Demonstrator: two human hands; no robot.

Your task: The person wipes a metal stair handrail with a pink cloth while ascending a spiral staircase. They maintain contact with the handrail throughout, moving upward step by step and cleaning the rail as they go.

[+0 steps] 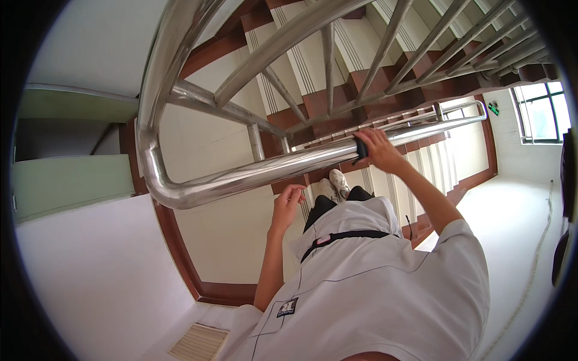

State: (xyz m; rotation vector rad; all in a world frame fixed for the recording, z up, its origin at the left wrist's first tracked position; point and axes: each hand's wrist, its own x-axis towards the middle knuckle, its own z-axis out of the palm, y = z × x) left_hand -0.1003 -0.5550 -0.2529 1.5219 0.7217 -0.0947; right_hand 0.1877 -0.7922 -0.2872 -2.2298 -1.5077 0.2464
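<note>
My right hand [378, 150] grips a small black object [361, 150], perhaps a pad or folded cloth, against the polished metal handrail [271, 169]. The fingers reach over the top of the rail and partly cover the object. Below the rail, my left hand [287, 206] hangs in the air with its fingers loosely bent and apart. Nothing shows in it, and it does not touch the rail. The handrail turns back in a rounded bend [167, 192] at the left.
My white shoes [334, 184] stand on the stairs near the landing [216, 243]. Metal balusters [329, 67] slant beside another stair flight [298, 58]. A green door [74, 182] is at left, a window [542, 113] at far right. A vent grille [199, 342] sits in the lower wall.
</note>
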